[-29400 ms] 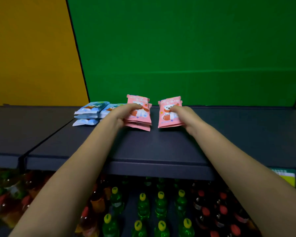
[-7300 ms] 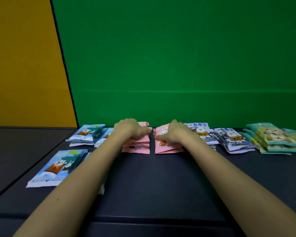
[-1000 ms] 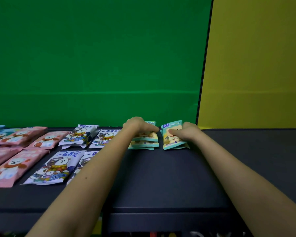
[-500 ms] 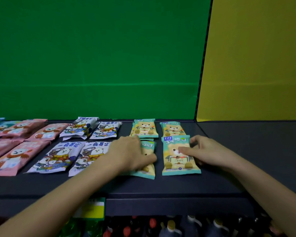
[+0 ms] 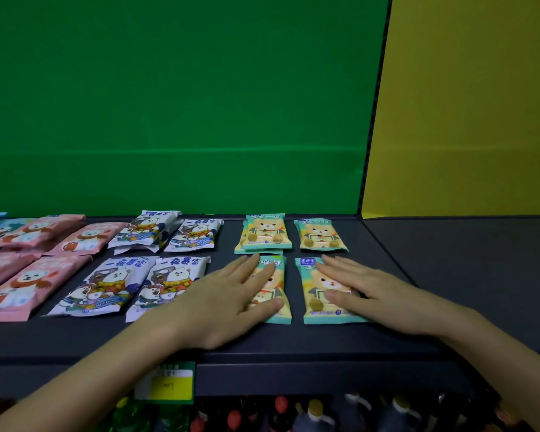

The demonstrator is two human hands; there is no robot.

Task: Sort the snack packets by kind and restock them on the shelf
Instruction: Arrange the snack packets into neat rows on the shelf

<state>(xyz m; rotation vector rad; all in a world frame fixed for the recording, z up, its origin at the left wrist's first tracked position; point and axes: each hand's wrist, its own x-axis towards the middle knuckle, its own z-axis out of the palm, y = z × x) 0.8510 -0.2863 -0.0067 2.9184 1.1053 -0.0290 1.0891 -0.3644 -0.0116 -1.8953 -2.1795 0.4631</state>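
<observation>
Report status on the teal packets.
Left hand flat on front-left teal bear-print snack packet. Right hand flat on front-right teal bear-print snack packet. Nothing blocking either.

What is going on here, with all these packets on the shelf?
A person is sorting snack packets by kind on a dark shelf: pink packets at the left, white-blue packets in the middle, teal ones at the right. The left hand lies flat on the front-left teal packet, and the right hand on the front-right teal packet, fingers straight. The back teal packets lie just behind. Bottles stand below.
</observation>
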